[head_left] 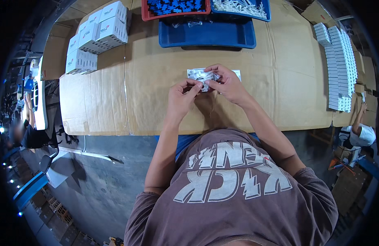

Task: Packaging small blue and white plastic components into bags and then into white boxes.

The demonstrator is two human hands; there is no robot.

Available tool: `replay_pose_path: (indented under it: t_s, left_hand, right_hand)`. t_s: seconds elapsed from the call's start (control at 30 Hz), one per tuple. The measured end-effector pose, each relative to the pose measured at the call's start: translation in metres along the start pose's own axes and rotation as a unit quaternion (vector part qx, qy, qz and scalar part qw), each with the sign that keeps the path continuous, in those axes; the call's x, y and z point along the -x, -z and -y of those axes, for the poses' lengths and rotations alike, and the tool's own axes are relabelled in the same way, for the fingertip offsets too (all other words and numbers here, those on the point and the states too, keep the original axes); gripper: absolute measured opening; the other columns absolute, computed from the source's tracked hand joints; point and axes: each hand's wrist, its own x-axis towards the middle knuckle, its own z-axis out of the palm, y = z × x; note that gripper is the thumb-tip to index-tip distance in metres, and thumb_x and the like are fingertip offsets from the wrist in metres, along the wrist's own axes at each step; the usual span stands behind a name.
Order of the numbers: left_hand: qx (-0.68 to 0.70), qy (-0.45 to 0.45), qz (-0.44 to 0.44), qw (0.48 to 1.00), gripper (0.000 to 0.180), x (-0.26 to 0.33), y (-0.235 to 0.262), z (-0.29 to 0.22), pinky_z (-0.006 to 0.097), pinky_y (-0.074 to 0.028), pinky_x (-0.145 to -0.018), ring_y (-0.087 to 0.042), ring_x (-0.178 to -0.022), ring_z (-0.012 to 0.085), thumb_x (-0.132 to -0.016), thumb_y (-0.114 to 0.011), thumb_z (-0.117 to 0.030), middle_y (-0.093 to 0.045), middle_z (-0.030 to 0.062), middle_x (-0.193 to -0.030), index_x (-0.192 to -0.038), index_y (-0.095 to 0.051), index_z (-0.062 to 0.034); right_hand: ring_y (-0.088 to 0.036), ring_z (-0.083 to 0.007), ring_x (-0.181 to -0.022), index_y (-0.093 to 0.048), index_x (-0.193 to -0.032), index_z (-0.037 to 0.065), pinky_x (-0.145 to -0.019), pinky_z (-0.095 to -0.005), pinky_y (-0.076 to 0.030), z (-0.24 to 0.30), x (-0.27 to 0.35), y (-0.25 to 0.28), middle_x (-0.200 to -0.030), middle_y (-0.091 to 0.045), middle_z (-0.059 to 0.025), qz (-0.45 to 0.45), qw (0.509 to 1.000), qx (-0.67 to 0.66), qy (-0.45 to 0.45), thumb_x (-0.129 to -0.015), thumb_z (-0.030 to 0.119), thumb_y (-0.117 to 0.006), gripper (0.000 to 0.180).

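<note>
Packing workshop: cardboard-covered bench (pixel 156 102), parts bins (pixel 206 35), stacked cartons (pixel 97 35).

A cardboard-covered surface (pixel 156 106) carries stacked white boxes (pixel 97 35) at its far left and long rows of small white boxes (pixel 339 61) along its right side. At the far edge sit three trays — a red tray (pixel 145 14) of blue parts, a blue tray (pixel 268 14) of white parts, and a larger dark blue tray (pixel 208 41) in front of them.
</note>
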Motion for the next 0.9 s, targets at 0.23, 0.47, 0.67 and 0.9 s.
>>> replay_pose_path:
  t_s: [0.23, 0.47, 0.67, 0.9]
  left_hand:
    - [0.122, 0.048, -0.033, 0.991, 0.016, 0.001, -0.003, 0.0, 0.027, -0.057, -0.075, -0.068, -0.081, 0.0112, -0.098, -0.073, -0.015, -0.071, 0.0014, -0.092, -0.11, -0.072, -0.0032]
    - [0.138, 0.029, -0.089, 0.986, 0.019, 0.004, -0.017, 0.003, 0.027, -0.057, -0.073, -0.068, -0.08, 0.0117, -0.1, -0.072, -0.016, -0.071, 0.003, -0.091, -0.111, -0.07, -0.0014]
    - [0.109, 0.019, -0.099, 0.989, 0.021, 0.009, -0.03, 0.0, 0.027, -0.056, -0.072, -0.067, -0.078, 0.0105, -0.098, -0.073, -0.015, -0.071, 0.003, -0.09, -0.113, -0.07, -0.0008]
    - [0.131, 0.015, -0.107, 0.986, 0.022, 0.006, -0.027, 0.001, 0.026, -0.055, -0.071, -0.064, -0.076, 0.0086, -0.097, -0.075, -0.012, -0.072, 0.0038, -0.095, -0.115, -0.069, -0.0007]
  right_hand:
    - [-0.065, -0.0115, -0.099, -0.056, -0.134, 0.004, -0.086, -0.0271, -0.056, 0.008, 0.001, 0.002, -0.111, -0.068, -0.0065, 0.009, 1.0, -0.027, 0.006, -0.094, 0.001, -0.074, 0.044]
    - [-0.064, -0.0118, -0.104, -0.055, -0.136, 0.002, -0.089, -0.0266, -0.054, 0.005, -0.002, -0.003, -0.121, -0.065, -0.0076, -0.015, 0.999, -0.022, 0.025, -0.089, -0.007, -0.071, 0.05]
    - [-0.066, -0.0124, -0.099, -0.054, -0.137, 0.001, -0.088, -0.0281, -0.054, 0.005, -0.001, -0.006, -0.111, -0.069, -0.0087, -0.058, 0.998, -0.022, 0.024, -0.088, -0.006, -0.072, 0.053]
    - [-0.068, -0.0128, -0.098, -0.054, -0.138, 0.0, -0.088, -0.0278, -0.056, 0.009, 0.0, 0.0, -0.11, -0.07, -0.0099, -0.022, 0.996, -0.08, 0.009, -0.092, -0.006, -0.07, 0.05]
